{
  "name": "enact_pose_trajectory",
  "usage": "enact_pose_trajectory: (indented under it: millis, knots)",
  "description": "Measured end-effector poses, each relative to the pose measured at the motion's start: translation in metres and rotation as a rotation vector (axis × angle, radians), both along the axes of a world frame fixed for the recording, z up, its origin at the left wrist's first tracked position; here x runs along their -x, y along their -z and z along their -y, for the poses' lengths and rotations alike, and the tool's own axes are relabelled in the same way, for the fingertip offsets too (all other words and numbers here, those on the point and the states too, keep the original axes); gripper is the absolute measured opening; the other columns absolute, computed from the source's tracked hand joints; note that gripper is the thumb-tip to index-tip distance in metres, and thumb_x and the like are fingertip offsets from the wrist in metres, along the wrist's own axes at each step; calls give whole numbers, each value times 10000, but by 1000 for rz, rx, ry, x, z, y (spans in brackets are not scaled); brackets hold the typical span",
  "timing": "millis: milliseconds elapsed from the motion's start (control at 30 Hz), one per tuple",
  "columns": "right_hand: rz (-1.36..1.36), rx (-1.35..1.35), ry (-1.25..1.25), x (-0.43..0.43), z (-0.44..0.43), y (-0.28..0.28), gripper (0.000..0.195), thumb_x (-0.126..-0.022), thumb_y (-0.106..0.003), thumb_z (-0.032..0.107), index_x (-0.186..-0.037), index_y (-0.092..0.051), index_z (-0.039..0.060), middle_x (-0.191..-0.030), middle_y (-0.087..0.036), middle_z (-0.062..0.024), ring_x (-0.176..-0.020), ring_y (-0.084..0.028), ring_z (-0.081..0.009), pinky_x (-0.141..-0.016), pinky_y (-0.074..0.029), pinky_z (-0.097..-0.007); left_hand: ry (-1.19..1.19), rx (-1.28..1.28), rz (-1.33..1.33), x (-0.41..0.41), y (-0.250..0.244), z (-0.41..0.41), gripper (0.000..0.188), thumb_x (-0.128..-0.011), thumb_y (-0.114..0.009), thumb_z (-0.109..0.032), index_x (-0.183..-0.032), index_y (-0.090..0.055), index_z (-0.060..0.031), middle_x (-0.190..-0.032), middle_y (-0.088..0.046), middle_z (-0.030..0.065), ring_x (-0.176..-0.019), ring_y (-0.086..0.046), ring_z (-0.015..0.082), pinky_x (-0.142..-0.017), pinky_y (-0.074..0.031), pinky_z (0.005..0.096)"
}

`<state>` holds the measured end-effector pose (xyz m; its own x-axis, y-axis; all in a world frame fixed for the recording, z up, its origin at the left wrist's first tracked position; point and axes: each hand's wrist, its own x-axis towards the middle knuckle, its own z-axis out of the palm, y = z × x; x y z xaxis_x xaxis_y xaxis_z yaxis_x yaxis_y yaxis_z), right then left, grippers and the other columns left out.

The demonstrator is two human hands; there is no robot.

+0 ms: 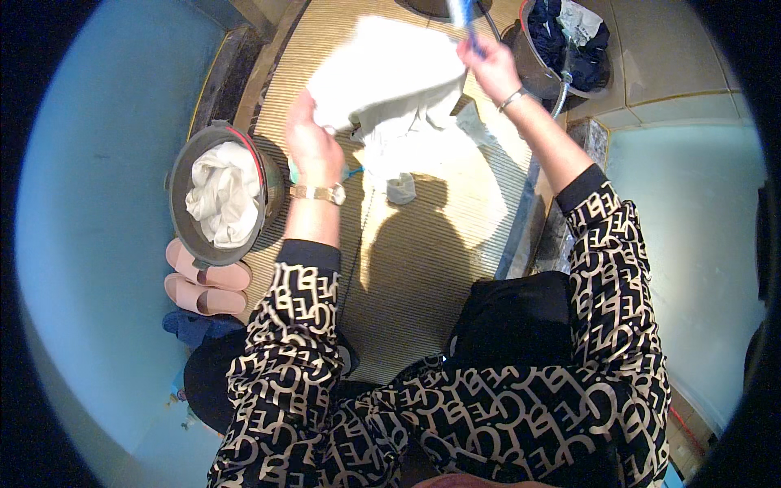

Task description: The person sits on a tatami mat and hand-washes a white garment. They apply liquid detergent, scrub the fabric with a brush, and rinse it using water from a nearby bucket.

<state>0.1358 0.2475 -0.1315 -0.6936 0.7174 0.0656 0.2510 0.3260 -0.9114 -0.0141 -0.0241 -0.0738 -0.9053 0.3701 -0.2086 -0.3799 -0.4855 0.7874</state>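
Note:
My left hand (314, 143) grips the left edge of a white cloth (390, 73), which is spread out at the top middle and too bright to show detail. At the cloth's right edge, my right hand (491, 64) is closed around a blurred blue-and-white object (464, 18), perhaps a brush; its upper end leaves the picture. Whether those fingers also pinch the cloth I cannot tell. Part of the white fabric hangs in folds below. A small whitish item (401, 189) lies on the ribbed floor beneath it.
On the left stands a dark bucket (177, 189) holding whitish cloth (226, 195), with pink slippers (207, 296) and a blue slipper (195, 326) below. Another bucket (531, 43) with dark clothes and a metal hose (562, 94) is at the upper right. A thin cord crosses the floor.

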Motion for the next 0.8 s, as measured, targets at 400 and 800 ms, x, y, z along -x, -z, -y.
enact_pose_trajectory:
  millis: [400,800]
  knots:
    - [619,-597,-1080,-37,98,51,594,-943,-471,177,-1499,-291,281,-1092,-639,-189,-897,-664,-331,-789,-547,-424,133,435,243,-97,117,27,99,-823,-600,-70,-902,-566,-21,-872,-596,64,-822,-554,193,-773,-454,338]
    - [175,47,-532,-17,94,115,639,-940,-465,171,-1521,-230,294,-920,-683,-205,-796,-684,-327,-693,-546,-444,-26,284,330,-48,139,38,146,-663,-497,55,-666,-458,-86,-688,-468,36,-672,-474,204,-648,-449,364]
